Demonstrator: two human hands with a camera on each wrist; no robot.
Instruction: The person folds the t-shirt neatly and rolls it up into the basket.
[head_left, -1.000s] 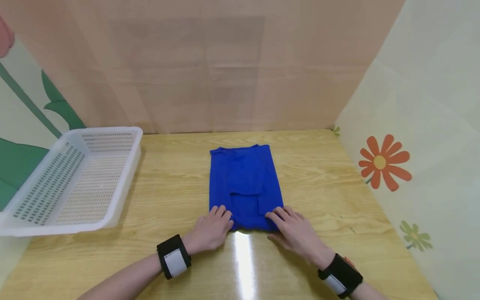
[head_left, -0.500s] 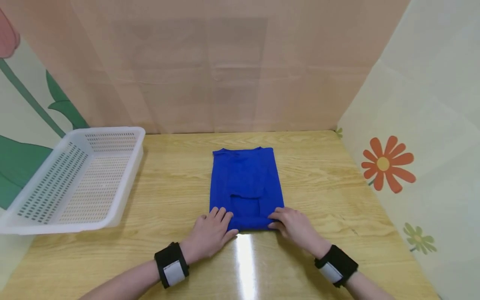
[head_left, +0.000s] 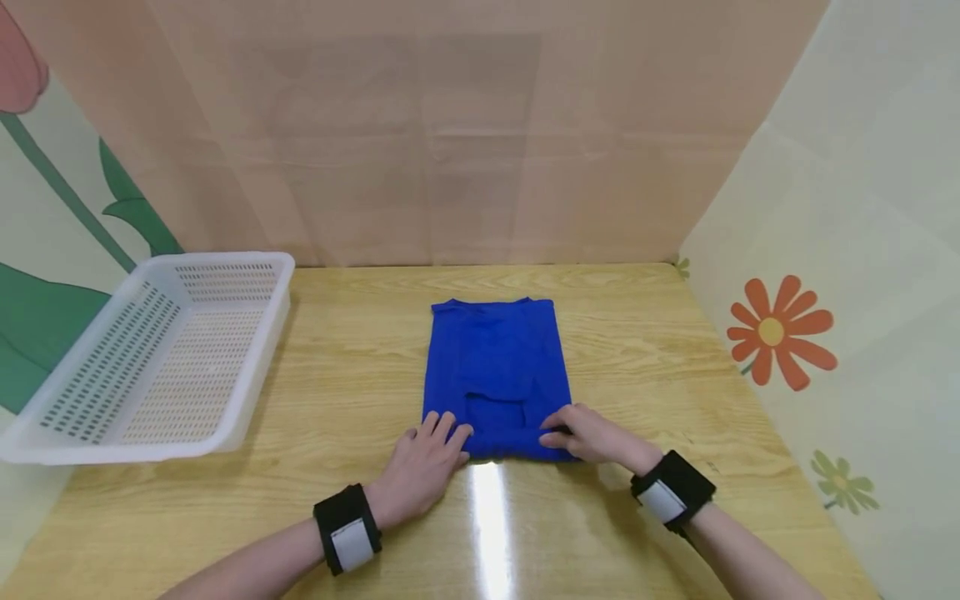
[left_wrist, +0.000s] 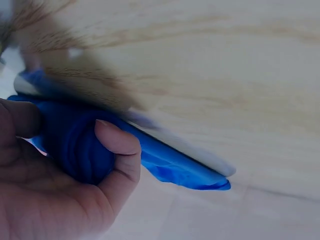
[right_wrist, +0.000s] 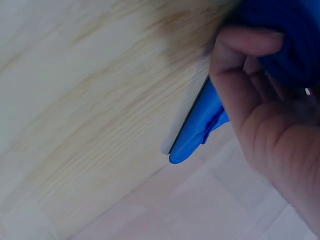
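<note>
A blue shirt [head_left: 495, 358], folded into a narrow panel, lies flat in the middle of the table, its near edge turned up into a thick roll. At the roll's left end my left hand [head_left: 422, 467] grips the cloth; in the left wrist view the thumb and a finger curl round the coiled end of the shirt [left_wrist: 85, 145]. My right hand [head_left: 596, 435] pinches the roll's right end. The right wrist view has that hand [right_wrist: 260, 95] curled against the coil, with the flat part of the shirt [right_wrist: 195, 127] stretching away beyond it.
A white perforated plastic basket [head_left: 258, 367] stands at the table's left side. The wooden table [head_left: 360, 333] meets a pinkish cloth wall [head_left: 480, 167] at the back and a flower-printed panel [head_left: 862, 250] on the right.
The shirt's near edge has become a thicker, neater roll between the hands. My right hand has shifted slightly forward, its fingers and thumb closing on the roll's end. The left hand stays at its end.
</note>
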